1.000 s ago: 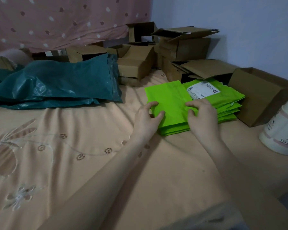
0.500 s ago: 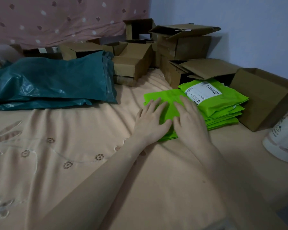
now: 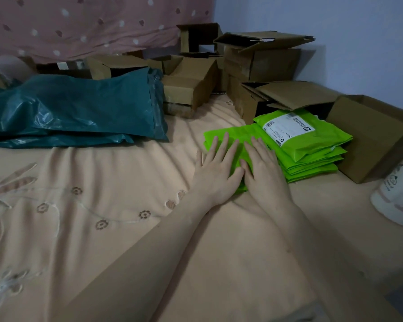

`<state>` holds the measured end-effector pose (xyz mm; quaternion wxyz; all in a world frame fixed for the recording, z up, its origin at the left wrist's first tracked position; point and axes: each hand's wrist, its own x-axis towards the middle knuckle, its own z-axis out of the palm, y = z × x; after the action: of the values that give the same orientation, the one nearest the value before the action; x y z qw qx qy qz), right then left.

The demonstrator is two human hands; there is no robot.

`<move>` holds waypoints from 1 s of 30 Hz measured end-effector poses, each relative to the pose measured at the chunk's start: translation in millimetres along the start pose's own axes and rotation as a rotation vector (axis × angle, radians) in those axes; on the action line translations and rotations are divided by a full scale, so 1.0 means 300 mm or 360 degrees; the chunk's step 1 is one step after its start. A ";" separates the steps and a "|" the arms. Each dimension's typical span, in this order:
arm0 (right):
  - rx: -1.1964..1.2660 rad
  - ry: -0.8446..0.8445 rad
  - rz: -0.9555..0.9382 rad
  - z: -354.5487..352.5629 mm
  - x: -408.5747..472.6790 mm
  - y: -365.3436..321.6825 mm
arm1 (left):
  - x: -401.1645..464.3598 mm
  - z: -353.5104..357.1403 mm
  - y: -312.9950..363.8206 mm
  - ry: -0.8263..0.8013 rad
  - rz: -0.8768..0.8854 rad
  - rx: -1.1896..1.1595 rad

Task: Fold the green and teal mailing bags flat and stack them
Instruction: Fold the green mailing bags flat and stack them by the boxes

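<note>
Both hands lie flat with fingers straight, side by side: left hand point(image 3: 215, 169) and right hand point(image 3: 263, 169) press a folded green bag point(image 3: 228, 133) onto the bed point(image 3: 102, 228), each grip released. The green stack point(image 3: 312, 149) sits just right; teal bags point(image 3: 79, 112) lie far left.

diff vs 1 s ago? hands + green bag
Both hands let go: the left hand and right hand went from pinching the folded green bag to pressing it flat with straight fingers. Green stack, teal bags and boxes unchanged.
</note>
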<state>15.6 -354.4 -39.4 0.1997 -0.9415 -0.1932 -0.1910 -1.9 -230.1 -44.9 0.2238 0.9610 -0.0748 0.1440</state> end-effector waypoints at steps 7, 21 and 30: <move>0.0114 0.0143 -0.0014 -0.038 -0.009 -0.035 | -0.030 -0.055 -0.006 0.0136 0.0005 0.0075; 0.0184 0.0196 -0.0206 -0.051 0.043 -0.289 | -0.138 -0.309 -0.179 0.0296 -0.0130 0.0255; 0.0206 0.0058 -0.0329 0.045 0.137 -0.480 | -0.174 -0.429 -0.417 0.0451 -0.0340 0.0321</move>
<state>-9.0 -214.7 10.6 0.2426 -0.8981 -0.2975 -0.2147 -56.5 -56.8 -1.8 0.1487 0.9511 0.0745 0.2601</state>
